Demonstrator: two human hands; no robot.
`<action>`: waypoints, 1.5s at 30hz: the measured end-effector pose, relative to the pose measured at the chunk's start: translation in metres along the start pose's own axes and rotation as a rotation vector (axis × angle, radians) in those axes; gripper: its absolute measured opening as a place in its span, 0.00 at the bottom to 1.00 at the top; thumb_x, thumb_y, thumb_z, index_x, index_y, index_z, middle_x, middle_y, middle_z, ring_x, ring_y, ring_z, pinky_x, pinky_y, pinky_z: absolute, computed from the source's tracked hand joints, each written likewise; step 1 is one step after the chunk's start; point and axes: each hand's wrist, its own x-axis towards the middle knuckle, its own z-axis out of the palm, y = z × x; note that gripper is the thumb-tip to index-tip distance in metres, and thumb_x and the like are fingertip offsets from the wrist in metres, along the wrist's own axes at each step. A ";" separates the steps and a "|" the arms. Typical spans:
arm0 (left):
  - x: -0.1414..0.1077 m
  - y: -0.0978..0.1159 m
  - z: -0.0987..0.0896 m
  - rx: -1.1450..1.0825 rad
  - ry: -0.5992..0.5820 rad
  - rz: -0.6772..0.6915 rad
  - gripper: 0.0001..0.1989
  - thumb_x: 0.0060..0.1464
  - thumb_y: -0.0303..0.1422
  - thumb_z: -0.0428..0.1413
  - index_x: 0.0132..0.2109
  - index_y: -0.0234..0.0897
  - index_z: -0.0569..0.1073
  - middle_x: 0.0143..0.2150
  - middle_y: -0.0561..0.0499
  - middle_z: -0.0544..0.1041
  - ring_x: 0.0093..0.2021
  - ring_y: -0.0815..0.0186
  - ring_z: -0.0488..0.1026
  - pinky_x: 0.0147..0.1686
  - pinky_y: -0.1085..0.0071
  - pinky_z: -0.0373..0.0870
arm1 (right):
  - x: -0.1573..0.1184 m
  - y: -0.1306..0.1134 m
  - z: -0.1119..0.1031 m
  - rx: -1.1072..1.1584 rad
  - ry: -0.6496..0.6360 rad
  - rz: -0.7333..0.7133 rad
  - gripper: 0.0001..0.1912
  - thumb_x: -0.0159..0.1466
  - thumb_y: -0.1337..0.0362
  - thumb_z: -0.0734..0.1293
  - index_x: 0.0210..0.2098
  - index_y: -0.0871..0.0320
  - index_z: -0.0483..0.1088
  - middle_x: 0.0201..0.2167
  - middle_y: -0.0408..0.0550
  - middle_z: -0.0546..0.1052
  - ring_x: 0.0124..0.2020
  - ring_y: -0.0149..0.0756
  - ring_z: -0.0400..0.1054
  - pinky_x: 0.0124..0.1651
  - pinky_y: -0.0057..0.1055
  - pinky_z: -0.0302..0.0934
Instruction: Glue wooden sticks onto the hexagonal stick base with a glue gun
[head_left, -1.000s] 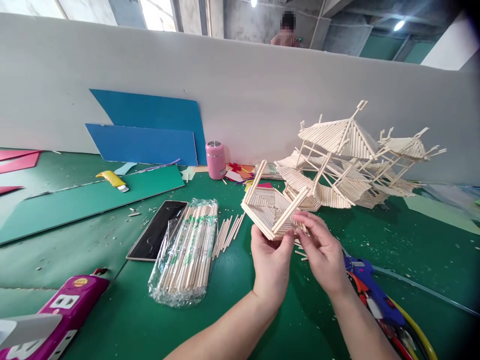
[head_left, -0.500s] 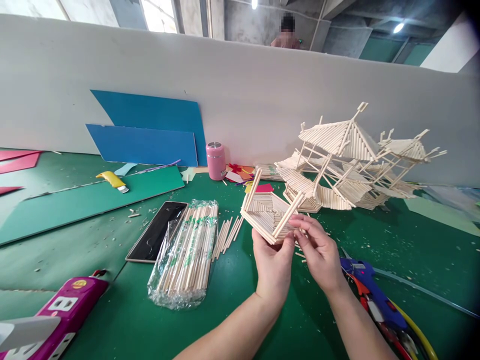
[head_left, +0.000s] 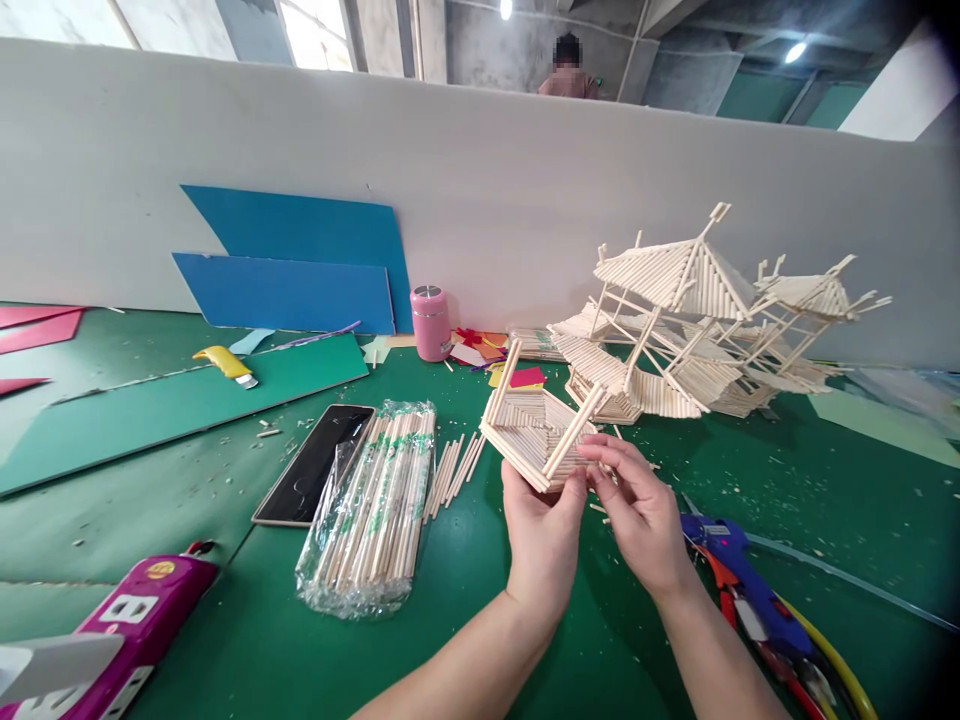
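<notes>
A stick base (head_left: 523,437) is held in the left hand (head_left: 545,525), its right side touched by the right hand (head_left: 637,505), whose grip is unclear.

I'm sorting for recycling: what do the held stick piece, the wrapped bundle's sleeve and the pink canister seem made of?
Stick piece: probably bare wood, by its pale, matte sticks.
Sleeve: glossy clear plastic film, judging by crinkles and glare.
Canister: smooth pink body, plastic or coated metal; silvery top looks metallic.
</notes>
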 end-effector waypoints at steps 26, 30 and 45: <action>0.011 0.045 -0.088 0.249 -0.309 -0.818 0.09 0.44 0.26 0.50 0.35 0.31 0.71 0.26 0.48 0.74 0.28 0.63 0.73 0.31 0.67 0.69 | -0.054 0.017 -0.015 -0.396 -0.317 0.368 0.22 0.61 0.57 0.59 0.52 0.59 0.64 0.34 0.50 0.76 0.31 0.37 0.71 0.34 0.34 0.66; 0.007 0.043 -0.097 0.787 -0.324 -0.454 0.12 0.49 0.31 0.51 0.42 0.33 0.68 0.27 0.52 0.72 0.27 0.65 0.71 0.28 0.70 0.67 | -0.062 0.020 -0.014 -0.381 -0.338 0.334 0.15 0.62 0.59 0.58 0.45 0.57 0.69 0.38 0.52 0.77 0.36 0.40 0.72 0.36 0.33 0.67; -0.001 0.040 -0.118 1.720 -0.558 0.234 0.10 0.53 0.31 0.48 0.35 0.34 0.73 0.32 0.44 0.71 0.35 0.57 0.68 0.35 0.60 0.66 | -0.074 0.021 -0.008 -0.614 -0.348 0.210 0.14 0.62 0.59 0.58 0.41 0.55 0.72 0.37 0.52 0.70 0.34 0.39 0.70 0.34 0.34 0.66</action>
